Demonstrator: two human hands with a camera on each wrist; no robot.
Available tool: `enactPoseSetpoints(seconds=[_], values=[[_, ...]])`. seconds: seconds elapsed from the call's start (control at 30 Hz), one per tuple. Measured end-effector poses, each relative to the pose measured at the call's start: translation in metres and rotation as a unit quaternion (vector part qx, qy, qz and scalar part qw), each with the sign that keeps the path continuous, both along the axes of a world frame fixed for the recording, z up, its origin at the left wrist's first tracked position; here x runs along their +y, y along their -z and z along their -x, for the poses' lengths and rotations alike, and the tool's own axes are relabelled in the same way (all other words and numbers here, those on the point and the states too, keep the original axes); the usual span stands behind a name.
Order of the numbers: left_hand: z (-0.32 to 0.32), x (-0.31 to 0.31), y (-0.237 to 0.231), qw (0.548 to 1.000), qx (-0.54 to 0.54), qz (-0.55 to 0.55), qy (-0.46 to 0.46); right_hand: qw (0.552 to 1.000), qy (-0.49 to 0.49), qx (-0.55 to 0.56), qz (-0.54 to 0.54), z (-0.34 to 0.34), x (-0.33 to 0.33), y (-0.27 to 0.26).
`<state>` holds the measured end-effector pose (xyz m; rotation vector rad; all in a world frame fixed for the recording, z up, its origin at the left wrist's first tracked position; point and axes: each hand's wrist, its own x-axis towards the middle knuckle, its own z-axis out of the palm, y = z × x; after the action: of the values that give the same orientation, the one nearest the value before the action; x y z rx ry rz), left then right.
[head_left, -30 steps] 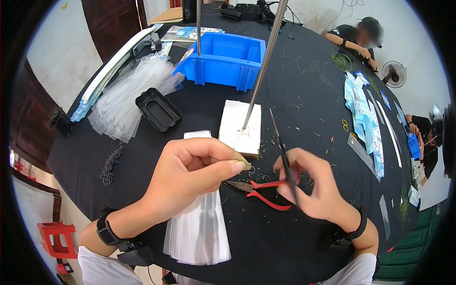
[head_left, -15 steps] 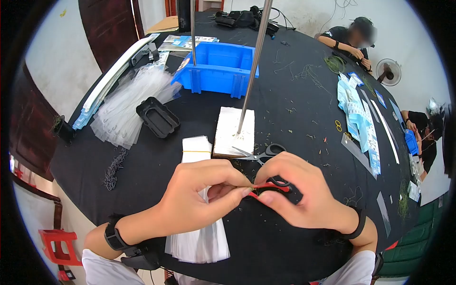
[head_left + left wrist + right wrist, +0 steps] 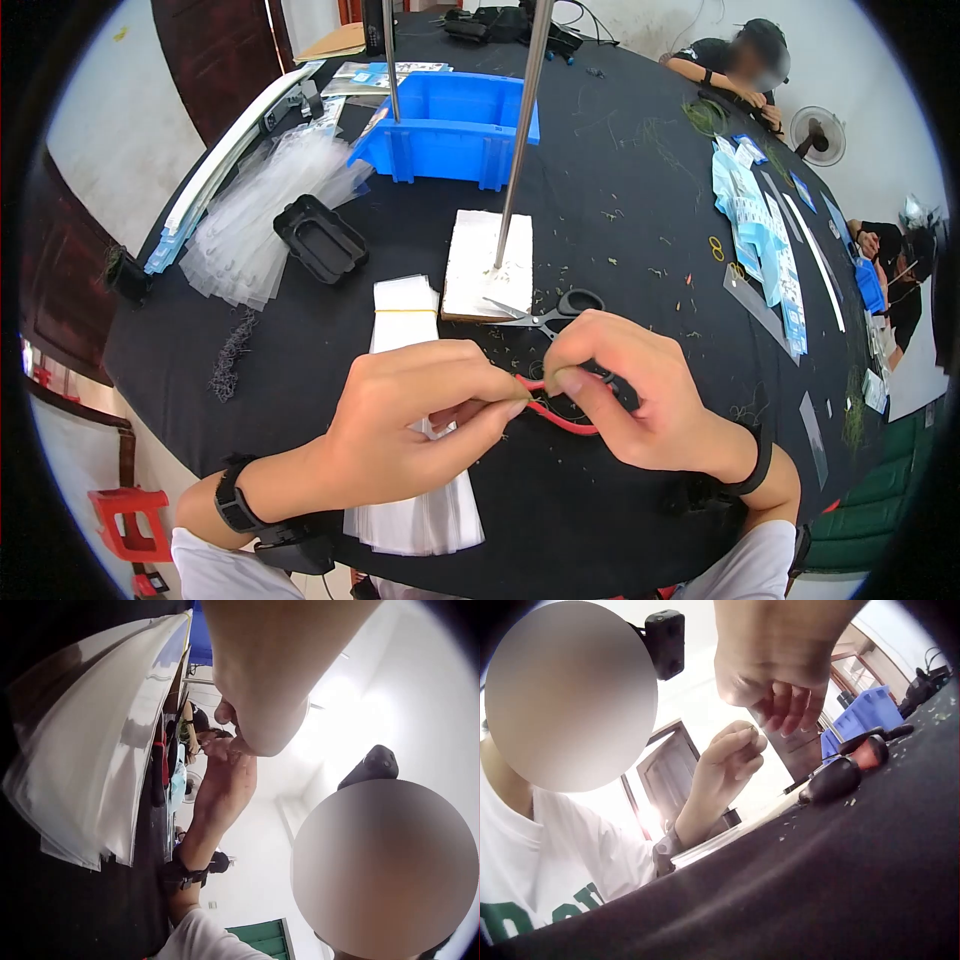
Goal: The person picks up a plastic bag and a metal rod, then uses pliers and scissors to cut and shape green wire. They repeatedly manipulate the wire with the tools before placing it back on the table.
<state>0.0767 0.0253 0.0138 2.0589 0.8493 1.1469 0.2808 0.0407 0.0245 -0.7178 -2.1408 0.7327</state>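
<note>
Above the table, the left hand (image 3: 425,415) pinches a small greenish line end between thumb and forefinger; a tiny curved hook seems to show at its tips. Close on its right, the right hand (image 3: 640,400) pinches thumb and forefinger on what looks like the same thin line. A narrow gap separates the fingertips. Behind and under them lie red-handled pliers (image 3: 565,424), partly hidden, and dark-handled scissors (image 3: 545,321). Both hands also appear in the left wrist view, left (image 3: 262,697) and right (image 3: 223,787). The line itself is too fine to follow.
A metal rod rises from a white block (image 3: 470,265). Beyond are a blue bin (image 3: 450,150) and black tray (image 3: 320,240). Clear sleeves (image 3: 415,515) lie under the left forearm, more (image 3: 265,220) farther left. Blue-white packaging (image 3: 745,220) lies right; two people sit beyond.
The right hand held the scissors a second ago; they now lie by the block. That hand moved left to the left hand, and the fingertips have since parted slightly.
</note>
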Motion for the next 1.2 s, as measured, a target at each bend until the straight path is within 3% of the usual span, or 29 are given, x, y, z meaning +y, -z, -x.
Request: enactPoseSetpoints(seconds=[0.27,0.5,0.97,1.2], values=[[-0.001,-0.001,0.002,1.0,0.002,-0.016,0.011,0.997,-0.034,-0.026,-0.069,0.002,-0.001,-0.001],[-0.001,-0.002,-0.003,1.0,0.012,-0.023,0.0,0.993,-0.03,0.04,0.105,-0.005,0.003,0.004],[-0.002,-0.003,0.0,1.0,-0.008,0.022,-0.003,0.999,-0.032,0.006,-0.013,0.0,-0.004,0.002],[-0.002,-0.006,0.001,0.98,-0.041,0.192,-0.009,0.999,-0.008,-0.008,-0.05,0.002,-0.004,0.007]])
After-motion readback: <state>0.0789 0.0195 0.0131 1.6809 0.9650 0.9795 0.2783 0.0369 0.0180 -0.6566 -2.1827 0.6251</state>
